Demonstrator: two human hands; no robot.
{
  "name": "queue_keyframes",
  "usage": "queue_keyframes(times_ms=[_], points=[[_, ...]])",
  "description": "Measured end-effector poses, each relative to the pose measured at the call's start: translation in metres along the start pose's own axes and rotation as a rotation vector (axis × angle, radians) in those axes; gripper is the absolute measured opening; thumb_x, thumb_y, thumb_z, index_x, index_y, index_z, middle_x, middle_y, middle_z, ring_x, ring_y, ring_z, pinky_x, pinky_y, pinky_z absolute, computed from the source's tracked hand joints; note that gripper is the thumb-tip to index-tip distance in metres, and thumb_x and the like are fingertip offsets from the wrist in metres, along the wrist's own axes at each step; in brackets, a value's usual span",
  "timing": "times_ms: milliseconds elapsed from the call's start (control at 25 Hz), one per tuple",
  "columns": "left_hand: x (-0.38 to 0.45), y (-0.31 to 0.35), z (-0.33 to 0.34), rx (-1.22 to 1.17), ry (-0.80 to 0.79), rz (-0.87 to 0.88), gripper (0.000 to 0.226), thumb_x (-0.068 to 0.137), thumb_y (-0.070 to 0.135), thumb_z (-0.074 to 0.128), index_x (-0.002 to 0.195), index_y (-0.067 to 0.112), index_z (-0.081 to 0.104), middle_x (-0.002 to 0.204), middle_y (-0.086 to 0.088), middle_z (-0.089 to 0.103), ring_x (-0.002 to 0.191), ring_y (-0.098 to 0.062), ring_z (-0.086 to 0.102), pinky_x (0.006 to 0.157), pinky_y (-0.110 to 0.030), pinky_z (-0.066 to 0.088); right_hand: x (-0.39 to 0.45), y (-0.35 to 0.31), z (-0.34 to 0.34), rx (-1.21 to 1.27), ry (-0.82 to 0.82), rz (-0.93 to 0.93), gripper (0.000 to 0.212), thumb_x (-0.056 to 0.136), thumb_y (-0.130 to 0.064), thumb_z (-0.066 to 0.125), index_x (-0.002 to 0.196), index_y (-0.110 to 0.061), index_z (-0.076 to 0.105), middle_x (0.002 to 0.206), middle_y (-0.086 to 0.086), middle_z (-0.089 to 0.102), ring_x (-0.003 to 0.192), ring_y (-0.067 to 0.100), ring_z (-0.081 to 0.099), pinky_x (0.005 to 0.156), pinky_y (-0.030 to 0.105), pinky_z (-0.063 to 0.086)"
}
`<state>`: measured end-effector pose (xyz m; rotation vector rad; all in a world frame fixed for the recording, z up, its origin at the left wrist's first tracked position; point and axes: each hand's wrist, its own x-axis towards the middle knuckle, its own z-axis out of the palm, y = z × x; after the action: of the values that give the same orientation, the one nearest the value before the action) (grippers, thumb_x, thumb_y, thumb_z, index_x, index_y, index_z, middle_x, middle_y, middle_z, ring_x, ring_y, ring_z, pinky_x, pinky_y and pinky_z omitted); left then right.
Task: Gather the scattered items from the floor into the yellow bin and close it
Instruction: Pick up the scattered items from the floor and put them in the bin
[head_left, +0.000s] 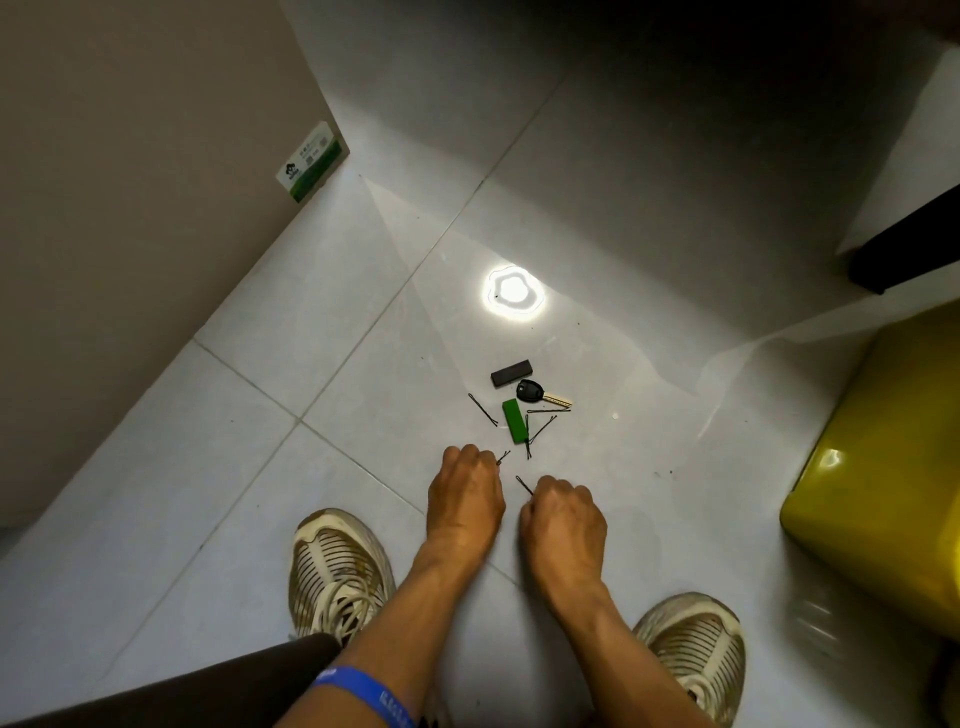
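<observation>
Yellow bin (883, 483) stood well off to the right, nearer the right hand (563, 512), which pinched a hairpin (524, 485) while the left hand (465, 491) pinched another (its tip just showing), the remaining pins, green block (514, 420) and key (540, 393) lying just ahead on the floor.

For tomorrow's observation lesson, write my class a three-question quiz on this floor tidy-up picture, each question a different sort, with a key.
1. True or false: the green block lies inside the yellow bin.
2. What does each hand pinch? A) a hairpin B) the car key C) nothing
3. Fill in: the car key lies just beside the ____ block.

Key
1. False; it lies on the floor.
2. A; the left hand and right hand each pinch a hairpin.
3. Black.
</observation>
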<state>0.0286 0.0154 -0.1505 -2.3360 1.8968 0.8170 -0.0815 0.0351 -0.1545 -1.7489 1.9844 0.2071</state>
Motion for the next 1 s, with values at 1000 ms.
queue_keyframes(times_ms=[1000], points=[[0.007,-0.006,-0.028,-1.729,-0.227,-0.749,0.039,0.097,0.03,0.039,0.077,0.007,0.063,0.066,-0.01,0.06,0.052,-0.02,0.054,0.05,-0.025,0.039,0.01,-0.056,-0.079,1.137,-0.54,0.278,0.024,0.087,-0.012,0.055,0.076,-0.016,0.075,0.069,0.003,0.068,0.06,0.017,0.06,0.061,0.029,0.052]])
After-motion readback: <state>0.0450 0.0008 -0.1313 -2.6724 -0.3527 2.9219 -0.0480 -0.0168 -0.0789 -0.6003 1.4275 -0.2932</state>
